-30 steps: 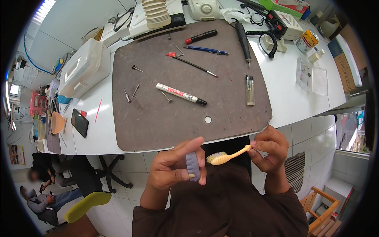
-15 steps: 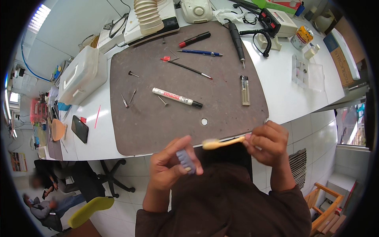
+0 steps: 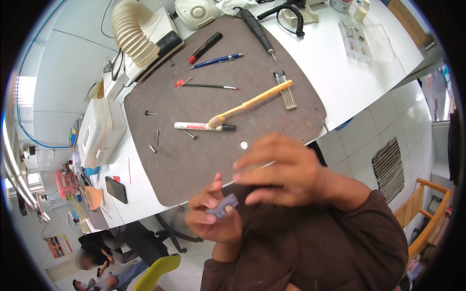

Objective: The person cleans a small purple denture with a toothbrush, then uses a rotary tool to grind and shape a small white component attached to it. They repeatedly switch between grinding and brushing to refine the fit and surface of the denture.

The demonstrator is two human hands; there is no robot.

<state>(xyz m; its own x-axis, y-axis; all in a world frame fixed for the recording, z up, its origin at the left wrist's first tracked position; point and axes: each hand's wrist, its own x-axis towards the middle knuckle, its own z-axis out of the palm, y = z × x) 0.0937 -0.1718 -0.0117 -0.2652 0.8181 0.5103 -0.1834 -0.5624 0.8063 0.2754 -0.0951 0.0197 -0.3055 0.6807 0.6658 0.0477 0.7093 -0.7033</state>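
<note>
My left hand grips a small purple-grey dental model with one cream-coloured tooth on it, just off the table's near edge. My right hand is empty, its fingers apart and slightly blurred, just right of the model. On the brown mat, a yellow toothbrush lies slantwise. Its head end rests over a white marker with a black cap, and its handle crosses a clear lighter.
Several small rotary bits lie at the mat's left. Farther back are a thin brush, a blue mechanical pencil, a black-and-red marker and a handpiece. A ribbed hose stands back left, a phone near left.
My right hand has let go of the toothbrush, which now lies on the mat across the marker and lighter. That hand has moved toward the model, which has turned in my left hand.
</note>
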